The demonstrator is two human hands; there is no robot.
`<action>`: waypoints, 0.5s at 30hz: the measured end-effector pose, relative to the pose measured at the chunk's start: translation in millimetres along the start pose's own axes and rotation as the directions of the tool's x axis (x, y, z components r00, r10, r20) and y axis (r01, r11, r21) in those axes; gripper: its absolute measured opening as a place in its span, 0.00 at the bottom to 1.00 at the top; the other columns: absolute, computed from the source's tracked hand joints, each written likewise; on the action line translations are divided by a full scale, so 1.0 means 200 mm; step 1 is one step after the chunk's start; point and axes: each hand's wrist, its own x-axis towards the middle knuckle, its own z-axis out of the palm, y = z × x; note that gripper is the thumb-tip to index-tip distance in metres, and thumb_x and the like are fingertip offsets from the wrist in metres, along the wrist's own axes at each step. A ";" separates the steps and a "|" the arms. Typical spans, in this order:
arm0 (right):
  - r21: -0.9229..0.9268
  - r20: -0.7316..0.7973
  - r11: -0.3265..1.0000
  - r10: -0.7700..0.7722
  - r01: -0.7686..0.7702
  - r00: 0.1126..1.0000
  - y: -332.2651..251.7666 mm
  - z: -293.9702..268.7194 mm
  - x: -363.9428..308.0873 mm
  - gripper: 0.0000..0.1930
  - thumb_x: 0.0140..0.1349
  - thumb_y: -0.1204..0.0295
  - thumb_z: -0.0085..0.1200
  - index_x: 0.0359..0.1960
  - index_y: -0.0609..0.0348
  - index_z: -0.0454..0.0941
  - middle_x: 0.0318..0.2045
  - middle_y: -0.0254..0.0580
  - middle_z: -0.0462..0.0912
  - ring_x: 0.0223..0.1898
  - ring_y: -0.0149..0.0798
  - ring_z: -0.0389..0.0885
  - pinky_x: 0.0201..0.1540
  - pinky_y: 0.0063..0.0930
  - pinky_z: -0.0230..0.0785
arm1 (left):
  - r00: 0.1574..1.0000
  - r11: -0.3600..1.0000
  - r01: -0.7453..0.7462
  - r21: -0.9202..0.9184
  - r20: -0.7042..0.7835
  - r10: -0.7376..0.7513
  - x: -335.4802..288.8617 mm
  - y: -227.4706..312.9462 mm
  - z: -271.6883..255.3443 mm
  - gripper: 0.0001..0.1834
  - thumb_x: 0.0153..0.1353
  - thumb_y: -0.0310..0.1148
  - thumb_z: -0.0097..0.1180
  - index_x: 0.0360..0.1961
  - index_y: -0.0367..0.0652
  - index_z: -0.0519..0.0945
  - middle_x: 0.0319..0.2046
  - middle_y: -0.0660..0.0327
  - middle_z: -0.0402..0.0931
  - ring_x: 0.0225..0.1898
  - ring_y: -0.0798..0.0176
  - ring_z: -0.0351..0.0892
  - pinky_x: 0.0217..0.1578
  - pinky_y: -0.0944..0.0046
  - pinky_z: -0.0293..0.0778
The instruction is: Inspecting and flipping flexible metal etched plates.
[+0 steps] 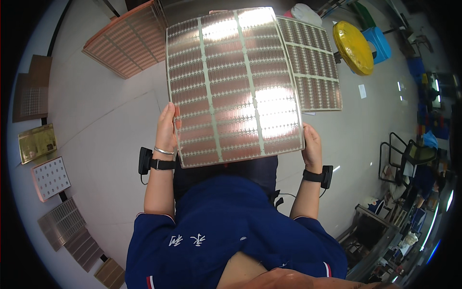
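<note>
Before me I hold a large copper-coloured circuit panel (231, 91), patterned in rows and columns with pale green strips between them. My left hand (167, 127) grips its left edge near the lower corner, fingers partly hidden by the sheet. At the lower right edge my right hand (312, 147) is closed on it too, its fingertips out of sight behind. The panel is tilted, and bright light glares off its right side. Behind its right edge, a second patterned panel (315, 67) is partly covered.
A stack of similar panels (130, 41) leans at the far left. Beyond on the right stand a yellow round-topped stool (353, 48) and a blue one (378, 45). A black chair (409, 154) and a cluttered workbench (375, 231) are at right. Sample boards (50, 178) line the left wall.
</note>
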 end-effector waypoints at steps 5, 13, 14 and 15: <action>-0.059 -0.015 0.998 -0.016 0.015 1.000 0.03 0.01 0.01 0.18 0.67 0.65 0.40 0.47 0.69 0.72 0.41 0.42 0.78 0.42 0.29 0.74 0.46 0.22 0.65 | 0.977 0.963 -0.155 0.221 -0.109 0.182 -0.02 -0.01 0.04 0.19 0.64 0.48 0.42 0.20 0.50 0.67 0.14 0.73 0.61 0.14 0.80 0.59 0.10 0.78 0.57; 0.141 0.199 0.983 0.085 -0.115 0.976 0.06 -0.11 -0.04 0.17 0.65 0.63 0.44 0.44 0.68 0.72 0.39 0.37 0.78 0.39 0.29 0.75 0.42 0.20 0.65 | 0.940 0.930 -0.297 0.217 -0.105 0.325 -0.10 0.04 0.07 0.21 0.66 0.45 0.39 0.18 0.47 0.65 0.11 0.73 0.58 0.10 0.80 0.57 0.07 0.79 0.51; 0.143 0.209 0.983 0.079 -0.111 0.975 0.04 -0.10 -0.04 0.17 0.65 0.63 0.44 0.44 0.68 0.72 0.39 0.37 0.78 0.39 0.29 0.75 0.42 0.20 0.65 | 0.936 0.927 -0.306 0.218 -0.110 0.334 -0.11 0.05 0.04 0.21 0.66 0.45 0.39 0.18 0.47 0.65 0.11 0.73 0.58 0.10 0.80 0.57 0.07 0.79 0.51; 0.107 0.239 0.983 0.119 -0.148 0.964 0.01 -0.08 -0.04 0.17 0.64 0.62 0.45 0.43 0.66 0.72 0.38 0.36 0.78 0.38 0.28 0.75 0.41 0.19 0.65 | 0.936 0.911 -0.338 0.236 -0.019 0.352 -0.11 0.06 0.01 0.18 0.66 0.46 0.40 0.24 0.46 0.69 0.14 0.72 0.61 0.12 0.81 0.57 0.11 0.80 0.54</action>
